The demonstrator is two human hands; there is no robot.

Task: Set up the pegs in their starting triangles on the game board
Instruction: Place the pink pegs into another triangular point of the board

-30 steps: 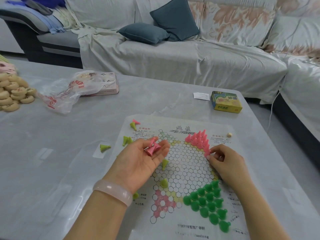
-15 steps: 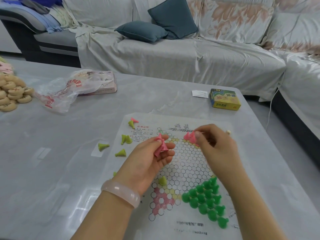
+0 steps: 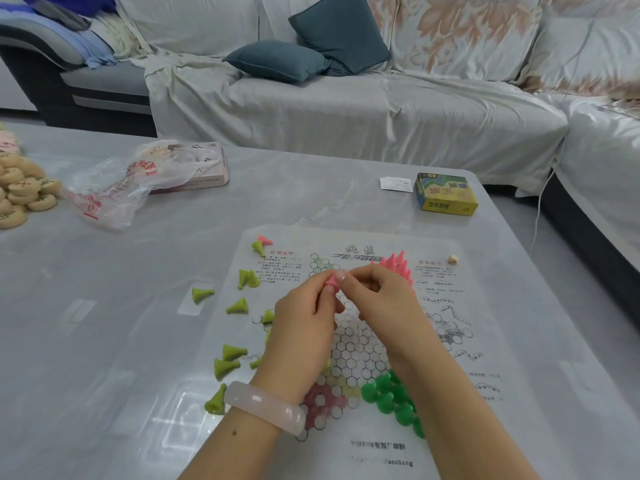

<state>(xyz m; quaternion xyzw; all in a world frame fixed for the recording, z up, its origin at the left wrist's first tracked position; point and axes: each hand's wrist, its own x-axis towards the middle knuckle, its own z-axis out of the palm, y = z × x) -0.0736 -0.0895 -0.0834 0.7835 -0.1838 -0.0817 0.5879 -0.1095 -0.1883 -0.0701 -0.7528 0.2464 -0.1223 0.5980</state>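
A paper game board (image 3: 446, 327) printed with hexagon cells lies on the grey table. Pink pegs (image 3: 396, 265) stand in the far right triangle and dark green pegs (image 3: 391, 398) fill the near right triangle. Several yellow-green pegs (image 3: 228, 358) lie tipped over left of the board. My left hand (image 3: 301, 327) holds pink pegs (image 3: 330, 284) above the board's middle. My right hand (image 3: 381, 299) meets it there, with its fingertips pinching one of those pink pegs.
A yellow and green box (image 3: 446, 195) and a white card (image 3: 396, 184) sit at the far right. A plastic bag (image 3: 114, 188) over a pink box and a pile of round wooden discs (image 3: 20, 192) lie far left. A small die (image 3: 452, 260) rests by the board.
My right hand has moved left from the pink triangle to my left hand and now pinches a pink peg held there. The camera has tilted slightly.
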